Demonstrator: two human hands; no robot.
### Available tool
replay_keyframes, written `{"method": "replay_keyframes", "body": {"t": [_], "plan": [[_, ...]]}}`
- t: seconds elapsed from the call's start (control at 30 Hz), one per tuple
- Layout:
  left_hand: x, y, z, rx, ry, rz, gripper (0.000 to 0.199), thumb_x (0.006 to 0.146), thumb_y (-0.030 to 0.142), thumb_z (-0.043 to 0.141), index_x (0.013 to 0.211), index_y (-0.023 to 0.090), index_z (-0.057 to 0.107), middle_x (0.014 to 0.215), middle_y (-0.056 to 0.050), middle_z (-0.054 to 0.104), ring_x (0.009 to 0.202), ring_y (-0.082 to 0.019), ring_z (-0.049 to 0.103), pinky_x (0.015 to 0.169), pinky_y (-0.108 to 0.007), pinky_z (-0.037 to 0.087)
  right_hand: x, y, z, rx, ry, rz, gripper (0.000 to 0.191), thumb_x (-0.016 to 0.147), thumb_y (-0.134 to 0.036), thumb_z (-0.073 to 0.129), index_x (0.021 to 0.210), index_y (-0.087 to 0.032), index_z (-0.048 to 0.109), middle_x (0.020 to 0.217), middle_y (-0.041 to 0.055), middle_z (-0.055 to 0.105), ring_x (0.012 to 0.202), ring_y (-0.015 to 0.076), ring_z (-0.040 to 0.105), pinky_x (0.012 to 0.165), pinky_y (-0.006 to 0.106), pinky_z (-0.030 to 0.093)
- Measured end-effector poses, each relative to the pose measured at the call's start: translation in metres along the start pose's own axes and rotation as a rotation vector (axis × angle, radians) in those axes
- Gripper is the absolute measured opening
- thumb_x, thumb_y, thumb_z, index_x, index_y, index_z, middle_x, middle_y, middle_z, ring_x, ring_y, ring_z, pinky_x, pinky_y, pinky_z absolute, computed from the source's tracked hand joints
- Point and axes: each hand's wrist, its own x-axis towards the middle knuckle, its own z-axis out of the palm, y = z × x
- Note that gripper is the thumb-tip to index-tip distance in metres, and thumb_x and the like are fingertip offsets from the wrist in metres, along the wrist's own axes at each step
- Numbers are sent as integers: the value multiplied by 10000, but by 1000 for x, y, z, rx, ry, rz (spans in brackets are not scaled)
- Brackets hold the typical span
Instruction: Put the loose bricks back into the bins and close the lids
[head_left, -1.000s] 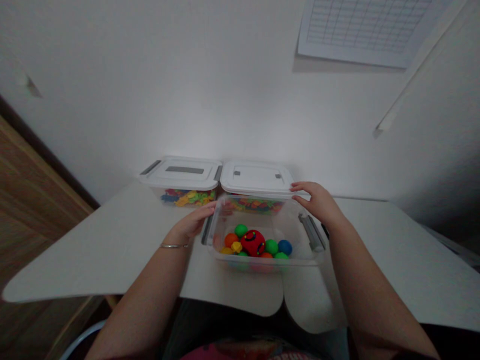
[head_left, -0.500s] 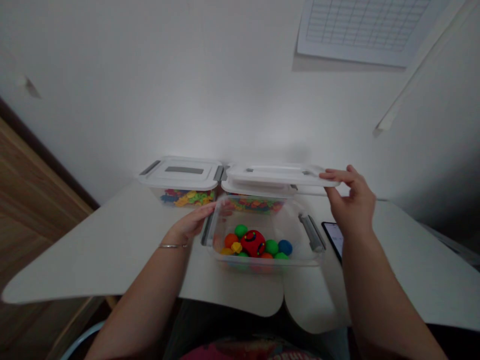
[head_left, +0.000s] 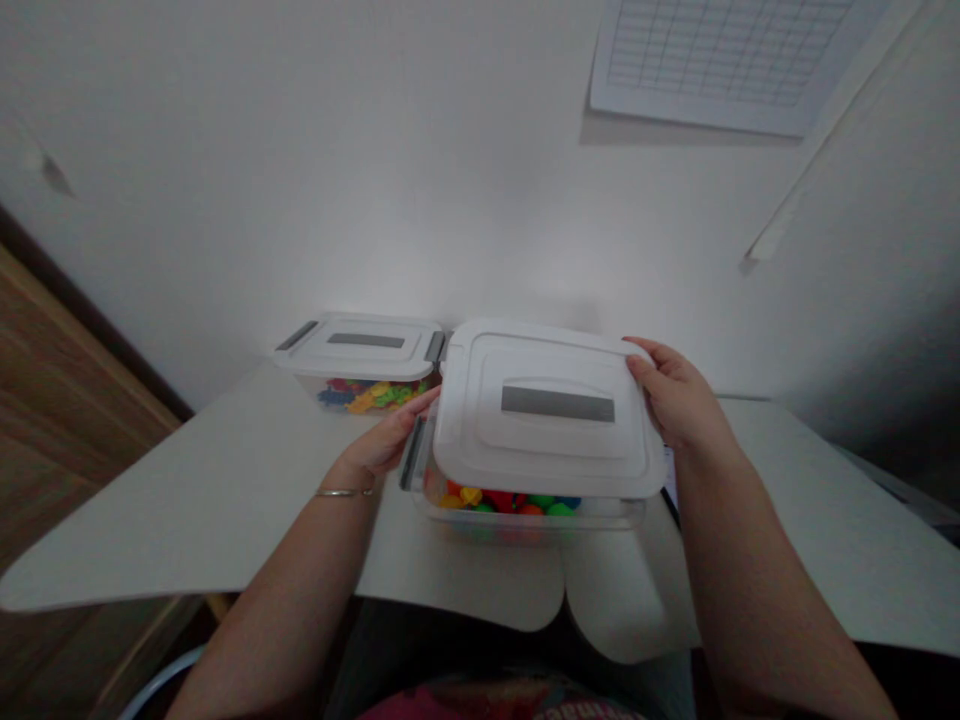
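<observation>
My right hand (head_left: 673, 393) grips the right edge of a white lid (head_left: 555, 450) with a grey handle strip. The lid is tilted above a clear plastic box (head_left: 525, 528) and covers most of its opening. Through the gap at the front, colourful balls (head_left: 517, 500) show inside: red, yellow, green, orange and blue. At the box's left end, by its grey latch (head_left: 411, 455), my left hand (head_left: 388, 437) rests with fingers stretched out along the far left corner. Its fingertips are partly hidden behind the lid.
A closed box (head_left: 367, 365) with a white lid and colourful small pieces stands at the back left near the wall. A phone (head_left: 670, 480) lies partly hidden behind my right wrist. A printed grid sheet (head_left: 712, 60) hangs on the wall. The white table's (head_left: 225, 500) front edge curves inward.
My right hand has turned the lid from nearly edge-on to top side facing me and lowered it over the box. My left hand has stayed by the box's left end.
</observation>
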Motion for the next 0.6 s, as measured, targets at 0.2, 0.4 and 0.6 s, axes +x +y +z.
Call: {"method": "replay_keyframes", "body": {"t": [0.2,0.4,0.6], "plan": [[1,-1,3,-40,1,29,896,649,629,812,1422,260,547,1298,-145,679,1114,-323,678,911,-388,555,-3,13,14,18,-205,241,382,798,-381,598,1118,-189,681,966,57,768,750,183,690,668,306,555],[-2,3,7,-61,28,55,960,632,589,843,1467,271,493,1448,-137,569,1301,-312,561,1071,-394,464,-7,7,12,-201,-199,156,356,813,-377,581,1066,-183,741,1033,80,772,925,225,699,850,358,537],[-3,3,9,-42,68,106,890,616,559,867,1399,249,579,1454,-130,564,1395,-316,463,1155,-417,371,-13,-4,15,-467,-217,87,341,822,-326,571,1060,-165,755,1164,116,744,1083,252,670,1005,386,461]]}}
